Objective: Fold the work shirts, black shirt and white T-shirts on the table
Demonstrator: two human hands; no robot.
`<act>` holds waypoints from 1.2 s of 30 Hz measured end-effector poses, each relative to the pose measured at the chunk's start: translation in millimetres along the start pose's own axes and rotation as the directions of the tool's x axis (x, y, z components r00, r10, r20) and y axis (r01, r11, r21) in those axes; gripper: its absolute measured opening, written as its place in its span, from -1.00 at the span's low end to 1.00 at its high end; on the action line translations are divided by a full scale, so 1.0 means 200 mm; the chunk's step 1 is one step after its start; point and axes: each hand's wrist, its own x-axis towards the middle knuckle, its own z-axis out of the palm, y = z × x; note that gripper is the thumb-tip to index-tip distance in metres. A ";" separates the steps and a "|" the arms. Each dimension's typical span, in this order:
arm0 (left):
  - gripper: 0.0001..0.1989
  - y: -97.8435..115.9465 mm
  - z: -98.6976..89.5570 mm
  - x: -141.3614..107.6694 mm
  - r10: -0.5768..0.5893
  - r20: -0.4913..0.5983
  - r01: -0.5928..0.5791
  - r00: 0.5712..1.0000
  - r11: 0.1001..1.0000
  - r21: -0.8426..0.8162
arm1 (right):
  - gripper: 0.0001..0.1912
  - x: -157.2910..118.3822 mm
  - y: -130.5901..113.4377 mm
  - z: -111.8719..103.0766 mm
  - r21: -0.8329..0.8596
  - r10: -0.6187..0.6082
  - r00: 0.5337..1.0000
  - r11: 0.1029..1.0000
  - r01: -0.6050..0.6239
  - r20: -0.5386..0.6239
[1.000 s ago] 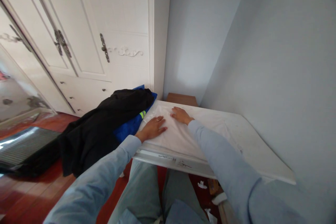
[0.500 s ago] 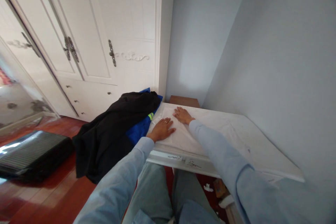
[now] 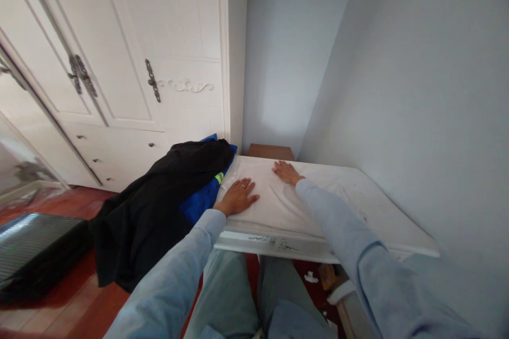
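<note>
Both hands rest on a thin white cloth (image 3: 274, 201) spread over a white table (image 3: 397, 222). My left hand (image 3: 239, 197) lies flat near the table's left end, fingers spread and a ring showing on one of them. Farther back and to the right, my right hand (image 3: 287, 171) is pressed flat on the cloth, fingers stretched out. Small wrinkles run through the cloth between and beyond the hands. Just left of my left hand, a blue garment (image 3: 199, 198) with a yellow-green stripe lies under a black garment (image 3: 159, 196).
A white wardrobe (image 3: 186, 26) with dark metal handles stands behind the garments. On the red wooden floor at left lies a ribbed black case (image 3: 40, 254). Behind the table is a brown wooden piece (image 3: 271, 151). Crumpled white paper (image 3: 310, 277) lies below the table.
My right hand has slid to the right over the cloth, away from my left hand, which stays near the same spot. The view has turned slightly right.
</note>
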 end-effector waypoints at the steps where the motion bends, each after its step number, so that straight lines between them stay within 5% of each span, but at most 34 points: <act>1: -0.37 0.00 0.00 0.00 -0.001 0.000 0.001 1.000 1.000 -0.003 | -0.38 -0.03 0.05 -0.01 0.001 0.006 1.000 1.000 -0.006 -0.010; 13: -0.42 -0.01 -0.01 0.02 -0.011 0.002 0.011 1.000 0.999 -0.033 | -0.38 -0.54 0.76 -0.06 0.084 0.239 0.966 0.969 -0.232 -0.095; 20: -0.42 -0.04 0.03 0.03 -0.007 0.002 0.007 1.000 1.000 -0.025 | -0.39 -0.77 1.01 -0.04 0.147 0.338 0.933 0.936 -0.320 -0.125; 26: -0.38 -0.05 0.03 0.03 -0.015 0.040 0.015 0.999 1.000 -0.001 | -0.36 -0.80 0.97 -0.04 0.212 0.312 0.932 0.939 -0.272 -0.186; 32: -0.41 -0.01 0.00 0.02 -0.019 0.046 0.022 0.999 0.998 -0.063 | -0.38 -0.72 0.72 -0.03 0.195 -0.018 0.978 0.979 0.059 -0.206; 36: -0.41 -0.02 -0.05 0.02 -0.081 0.135 0.088 0.988 0.995 -0.045 | -0.38 -0.71 0.69 -0.02 0.167 -0.080 0.991 0.981 0.098 -0.111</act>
